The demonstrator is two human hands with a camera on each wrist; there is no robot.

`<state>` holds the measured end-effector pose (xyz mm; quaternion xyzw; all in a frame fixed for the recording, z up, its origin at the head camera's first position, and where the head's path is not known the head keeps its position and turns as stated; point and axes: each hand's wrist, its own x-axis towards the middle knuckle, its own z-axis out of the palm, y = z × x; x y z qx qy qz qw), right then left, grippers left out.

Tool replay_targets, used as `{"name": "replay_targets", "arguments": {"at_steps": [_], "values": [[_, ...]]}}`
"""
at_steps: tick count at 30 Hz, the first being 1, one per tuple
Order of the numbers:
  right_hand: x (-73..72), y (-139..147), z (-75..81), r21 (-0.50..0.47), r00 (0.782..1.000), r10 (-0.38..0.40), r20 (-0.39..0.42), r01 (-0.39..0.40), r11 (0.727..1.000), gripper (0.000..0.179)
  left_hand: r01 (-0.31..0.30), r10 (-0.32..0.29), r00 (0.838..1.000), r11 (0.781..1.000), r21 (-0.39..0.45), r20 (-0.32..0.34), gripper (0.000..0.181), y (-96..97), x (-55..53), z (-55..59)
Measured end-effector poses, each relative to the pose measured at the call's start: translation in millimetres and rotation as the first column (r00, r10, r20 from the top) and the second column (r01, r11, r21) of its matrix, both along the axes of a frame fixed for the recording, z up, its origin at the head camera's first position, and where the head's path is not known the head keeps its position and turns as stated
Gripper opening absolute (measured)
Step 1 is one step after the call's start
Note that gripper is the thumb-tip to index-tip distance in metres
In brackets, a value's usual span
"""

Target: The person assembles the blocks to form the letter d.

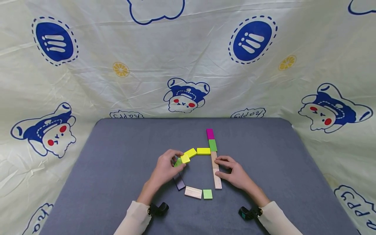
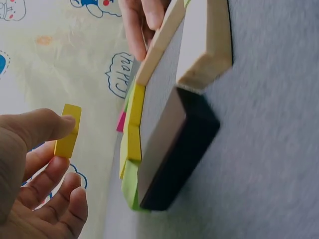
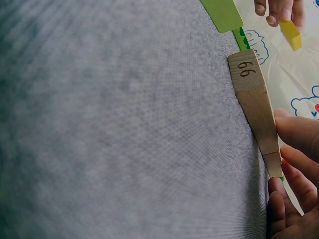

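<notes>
My left hand (image 1: 165, 165) pinches a small yellow block (image 2: 68, 131) between thumb and fingers, raised above the curve of blocks at its left side. Under and beside it lie a green block (image 1: 177, 162) and a dark block (image 1: 179, 182). Two more yellow blocks, a slanted one (image 1: 191, 152) and a level one (image 1: 203, 151), run toward the straight row. My right hand (image 1: 237, 175) rests its thumb and fingertips along the right side of two plain wooden blocks (image 1: 217, 179) in that row. The nearer one shows "66" on its end in the right wrist view.
At the far end of the straight row lie a green block (image 1: 212, 145) and a magenta block (image 1: 210, 133). A plain wooden block (image 1: 193, 192) and a light green block (image 1: 207, 194) form the near side of the curve. A printed cloth (image 1: 188, 49) hangs behind the grey table (image 1: 123, 147).
</notes>
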<state>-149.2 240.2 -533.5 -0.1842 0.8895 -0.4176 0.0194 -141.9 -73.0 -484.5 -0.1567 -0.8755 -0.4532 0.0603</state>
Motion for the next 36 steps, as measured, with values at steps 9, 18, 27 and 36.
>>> {"name": "replay_targets", "arguments": {"at_steps": [9,18,27,36], "values": [[0.0,0.3,-1.6,0.005,1.000,-0.010,0.009,0.010,1.000,0.045,0.052,-0.053,0.998,0.998,-0.040,-0.033,0.030,17.4,13.5,-4.0],[0.0,-0.6,0.3,0.011,1.000,-0.016,0.008,0.016,1.000,0.045,0.117,-0.116,0.993,0.992,-0.056,0.033,0.032,38.6,31.0,-10.0],[-0.5,0.0,0.4,0.011,1.000,-0.011,-0.002,0.011,1.000,0.044,0.178,-0.175,0.983,0.982,-0.061,0.059,0.031,59.6,43.8,-15.7],[0.8,0.3,1.0,-0.007,1.000,0.004,-0.005,-0.004,1.000,0.044,0.249,-0.246,0.968,0.961,-0.120,0.045,0.030,77.6,54.4,-20.7]]}}
